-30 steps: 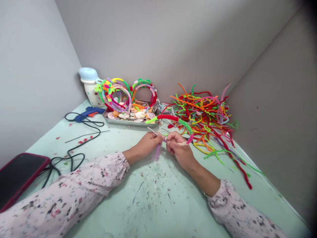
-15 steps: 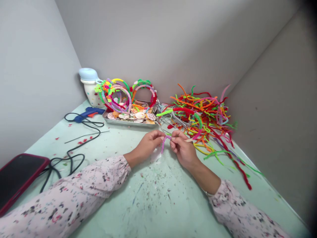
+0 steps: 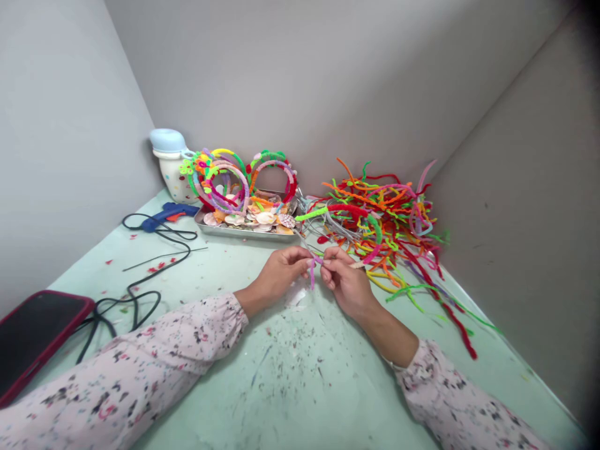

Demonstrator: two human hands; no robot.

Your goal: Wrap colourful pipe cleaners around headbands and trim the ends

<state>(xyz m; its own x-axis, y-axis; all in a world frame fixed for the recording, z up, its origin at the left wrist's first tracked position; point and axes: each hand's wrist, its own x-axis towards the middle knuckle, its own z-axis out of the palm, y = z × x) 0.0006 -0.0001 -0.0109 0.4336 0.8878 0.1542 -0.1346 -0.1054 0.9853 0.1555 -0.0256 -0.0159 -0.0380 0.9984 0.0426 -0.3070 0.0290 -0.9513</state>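
Note:
Between my two hands is a short purple pipe cleaner (image 3: 312, 275), one end hanging down below the fingertips. My left hand (image 3: 285, 272) pinches it from the left. My right hand (image 3: 344, 278) is closed on a headband (image 3: 379, 228) wrapped in green, red and pink pipe cleaner, which arches up behind that hand. The headband's light green stretch (image 3: 312, 214) reaches toward the metal tray. The fingertips of both hands are close together over the table, and they partly hide where the purple piece meets the headband.
A metal tray (image 3: 248, 235) holds shells and several wrapped headbands (image 3: 225, 187). At the right lies a tangled pile of pipe cleaners (image 3: 389, 194). To the left are a blue glue gun (image 3: 162, 215), a black cord (image 3: 135, 284), a phone (image 3: 37, 337) and a cup (image 3: 175, 169).
The hanging end of the purple pipe cleaner has swung slightly to the right and now points more straight down. Both hands have barely moved.

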